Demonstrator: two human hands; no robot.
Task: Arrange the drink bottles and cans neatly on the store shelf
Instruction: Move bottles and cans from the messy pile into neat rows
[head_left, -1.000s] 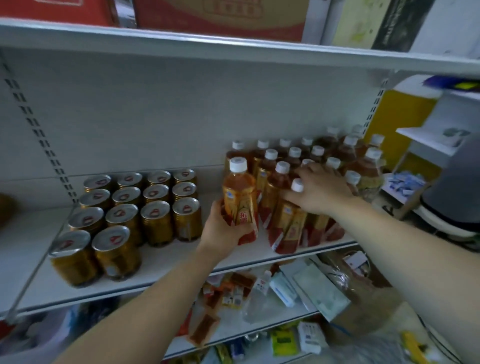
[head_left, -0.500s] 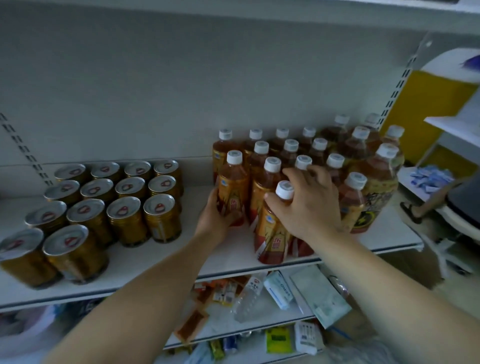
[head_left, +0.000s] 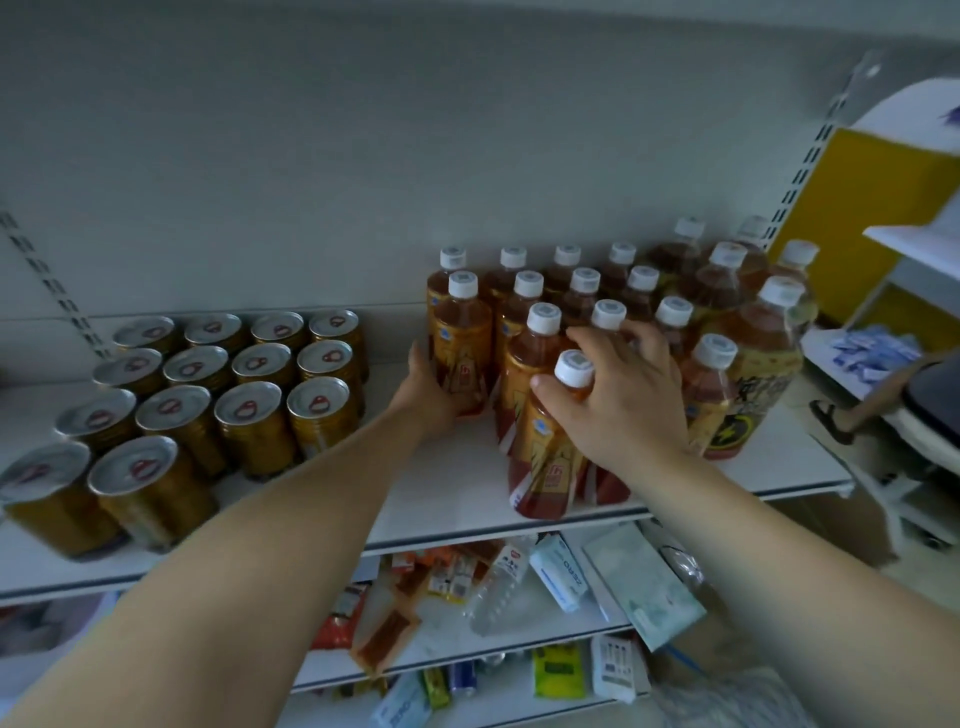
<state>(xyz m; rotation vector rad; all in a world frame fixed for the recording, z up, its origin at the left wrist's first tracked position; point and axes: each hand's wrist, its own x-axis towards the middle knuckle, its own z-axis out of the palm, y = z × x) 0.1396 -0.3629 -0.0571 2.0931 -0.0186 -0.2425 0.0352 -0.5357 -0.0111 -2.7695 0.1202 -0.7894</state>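
Left hand (head_left: 431, 397) curled its fingers round a second-row bottle (head_left: 461, 338) on the shelf (head_left: 452, 499). Right hand (head_left: 623, 405) clutched the front bottle (head_left: 545, 457) at its neck.

"ZERO" stands in blue on a white and pale-blue soft packet (head_left: 562, 571) on the white lower shelf (head_left: 457, 636). A yellow lightning-bolt sign marks the large amber plastic bottle (head_left: 753, 358). Labels on the small amber plastic bottles (head_left: 462, 338) are unreadable.
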